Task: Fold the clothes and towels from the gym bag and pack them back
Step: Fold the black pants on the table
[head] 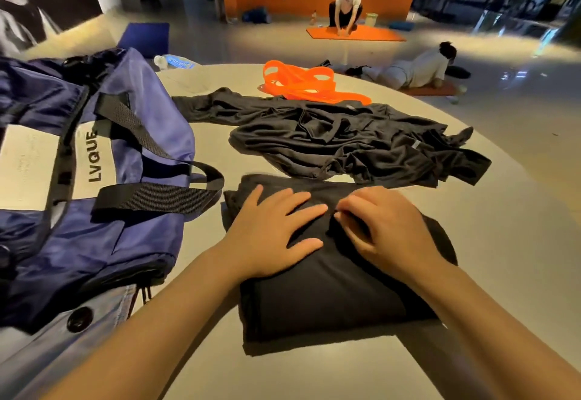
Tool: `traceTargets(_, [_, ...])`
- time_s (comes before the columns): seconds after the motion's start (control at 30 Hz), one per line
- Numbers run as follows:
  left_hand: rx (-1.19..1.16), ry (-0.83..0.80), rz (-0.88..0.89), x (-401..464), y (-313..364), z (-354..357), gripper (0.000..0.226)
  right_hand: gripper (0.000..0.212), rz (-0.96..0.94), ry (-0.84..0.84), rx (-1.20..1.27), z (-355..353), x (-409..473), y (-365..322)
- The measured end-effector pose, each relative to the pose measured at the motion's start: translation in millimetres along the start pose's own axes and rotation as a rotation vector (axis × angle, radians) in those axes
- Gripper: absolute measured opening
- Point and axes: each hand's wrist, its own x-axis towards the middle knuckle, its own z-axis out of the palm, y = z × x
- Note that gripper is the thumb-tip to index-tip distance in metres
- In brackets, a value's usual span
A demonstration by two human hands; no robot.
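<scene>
**Fold may spring open**

I judge the fold could slip if I lift my left hand [270, 236] early; the fabric looks slick. It lies flat, fingers straight, pressing the folded garment [323, 299] on the bench [503, 273]. My right hand [386, 226] curls, pinching a crease. The bag [94, 211] sits just left, and a loose garment [345, 141] waits beyond.

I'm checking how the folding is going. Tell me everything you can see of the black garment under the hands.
The folded black garment is a thick, matte, soft-looking cloth lying flat on the pale table, nearest the person, right of the blue gym bag. It forms a rough rectangle of stacked layers, edges slightly uneven. The left hand rests flat on it; the right hand pinches a fold with curled fingers.
</scene>
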Motion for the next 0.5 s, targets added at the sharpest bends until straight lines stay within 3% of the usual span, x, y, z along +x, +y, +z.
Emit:
traceTargets(0.1, [-0.050, -0.027, -0.069, 2.9, -3.2, 6.8, 0.079, 0.058, 0.220, -0.208, 0.196, 18.6, -8.2, 9.1])
traceTargets(0.33, [-0.181, 0.064, -0.168, -7.1, 2.6, 12.7, 0.081, 0.071, 0.285, -0.213, 0.252, 22.1, -22.5, 1.2])
traceTargets(0.5, [-0.309, 0.009, -0.151, -36.2, 14.8, 13.6, 0.095, 0.066, 0.338, -0.229, 0.243, 8.8, -47.8, -10.5])
